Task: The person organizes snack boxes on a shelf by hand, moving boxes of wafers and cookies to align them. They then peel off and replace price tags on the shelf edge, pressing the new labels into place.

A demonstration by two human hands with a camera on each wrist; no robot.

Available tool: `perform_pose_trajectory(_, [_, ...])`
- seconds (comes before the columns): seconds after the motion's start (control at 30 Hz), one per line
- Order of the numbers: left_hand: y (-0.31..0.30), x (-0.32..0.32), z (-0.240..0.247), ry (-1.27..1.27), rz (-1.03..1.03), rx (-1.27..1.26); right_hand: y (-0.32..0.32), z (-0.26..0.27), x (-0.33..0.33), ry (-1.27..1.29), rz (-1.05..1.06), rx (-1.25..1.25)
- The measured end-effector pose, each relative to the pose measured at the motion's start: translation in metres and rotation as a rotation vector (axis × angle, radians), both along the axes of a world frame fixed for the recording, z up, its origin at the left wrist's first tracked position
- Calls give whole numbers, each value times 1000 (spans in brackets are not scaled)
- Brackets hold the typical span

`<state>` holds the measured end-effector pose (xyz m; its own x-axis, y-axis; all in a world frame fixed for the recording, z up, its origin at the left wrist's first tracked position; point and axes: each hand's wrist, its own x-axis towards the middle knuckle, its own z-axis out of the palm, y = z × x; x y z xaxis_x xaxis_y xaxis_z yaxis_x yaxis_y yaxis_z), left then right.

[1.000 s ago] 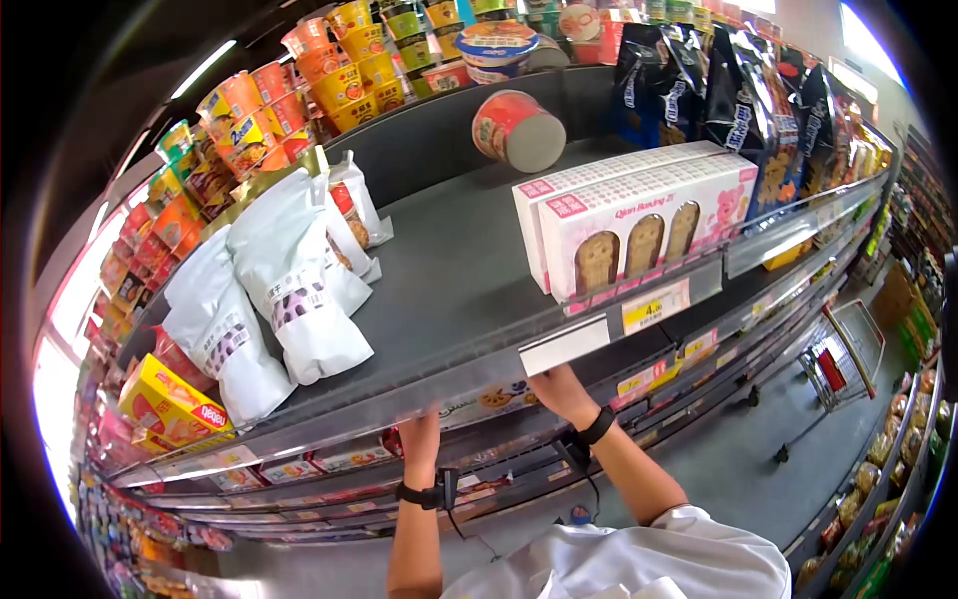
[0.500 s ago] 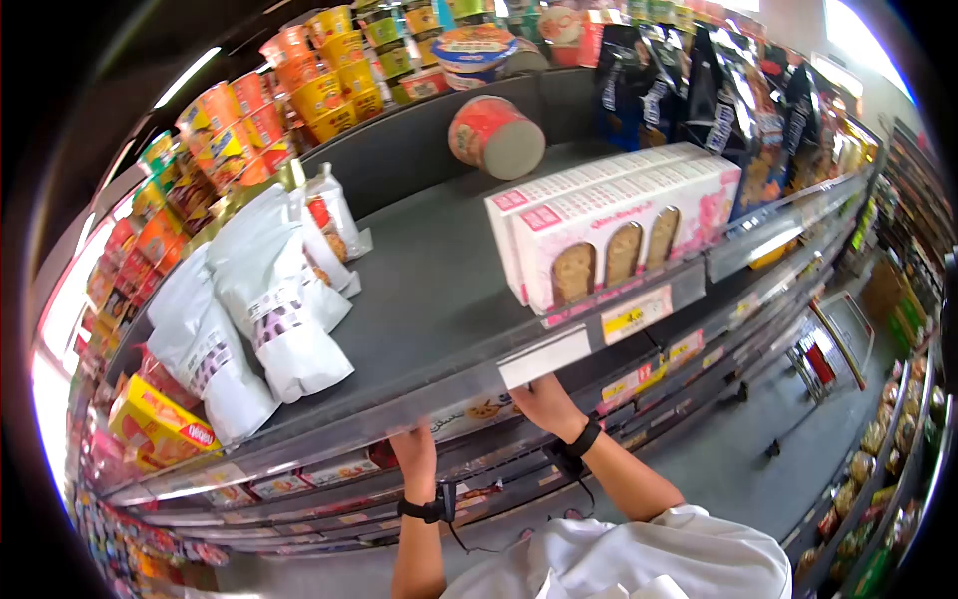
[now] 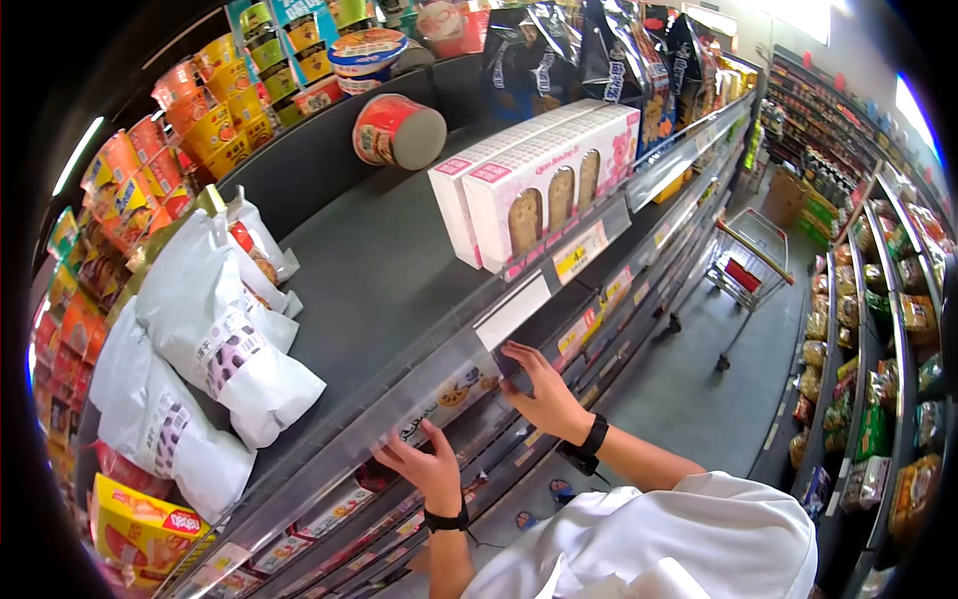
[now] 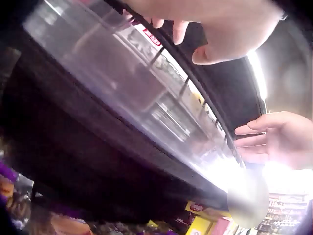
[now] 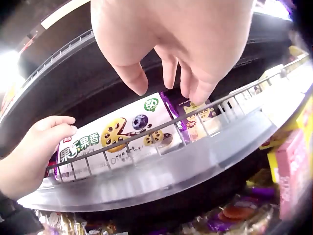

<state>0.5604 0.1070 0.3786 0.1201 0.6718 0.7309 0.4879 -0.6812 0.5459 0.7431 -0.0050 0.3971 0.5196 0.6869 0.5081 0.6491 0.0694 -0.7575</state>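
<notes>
A long white-and-purple pack of biscuits (image 5: 129,128), printed with cookies and a blueberry, lies behind the wire guard of the shelf below the top one. My left hand (image 3: 436,474) is at the pack's left end, its fingers extended and thumb apart. Over the right end is my right hand (image 3: 551,401), fingers loosely spread and thumb apart. From the right wrist, the right hand (image 5: 176,39) hangs above the pack, fingertips near its top edge. The left wrist view shows the left hand (image 4: 234,29) above the shelf front, with nothing in its fingers.
On the top shelf stand white biscuit boxes (image 3: 544,200), white pouches (image 3: 225,344) and a tipped red noodle cup (image 3: 399,132). The shelf's clear front rail (image 3: 399,399) runs just above my hands. A shopping cart (image 3: 748,262) stands in the aisle at right.
Both hands have come back from under the top shelf's edge, and their fingers now show, spread apart. The head view has swung right, bringing more of the aisle in.
</notes>
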Motion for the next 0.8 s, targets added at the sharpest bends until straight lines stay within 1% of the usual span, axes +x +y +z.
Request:
perform_pose_trajectory(0.03, [-2,-1,-1,-13,-35,29,-9,6,-1,-18,7,-37])
perform_pose_trajectory(0.1, [-3,2,-5,-42,-61,87,-25,8,5,43,4,-94])
perform_pose_trajectory(0.17, [-8,6,-5,-48,-69,127,-38,12,11,148,-9,-99])
perform_pose_trajectory(0.23, [-18,10,0,-25,-61,153,-44,4,25,101,-38,-80])
perform_pose_trajectory(0.33, [-33,18,-7,-125,-177,91,-48,0,45,42,-46,-28])
perform_pose_trajectory(0.47, [-59,52,7,-182,-305,185,-55,1,79,-47,-5,50])
perform_pose_trajectory(0.5, [-68,63,18,-171,-287,217,-62,8,88,57,44,39])
perform_pose_trajectory(0.6, [-86,94,41,-176,-173,335,-76,10,135,-50,94,106])
perform_pose_trajectory(0.63, [-88,101,50,-136,-99,419,-84,19,152,-6,131,165])
perform_pose_trajectory(0.67, [-96,112,66,-118,-18,457,-91,25,169,71,203,153])
perform_pose_trajectory(0.73, [-109,137,100,-125,17,508,-106,40,206,215,351,114])
perform_pose_trajectory(0.77, [-116,150,117,-134,47,501,-117,56,221,211,382,123])
perform_pose_trajectory(0.8, [-121,160,132,-139,75,497,-123,68,238,149,439,142])
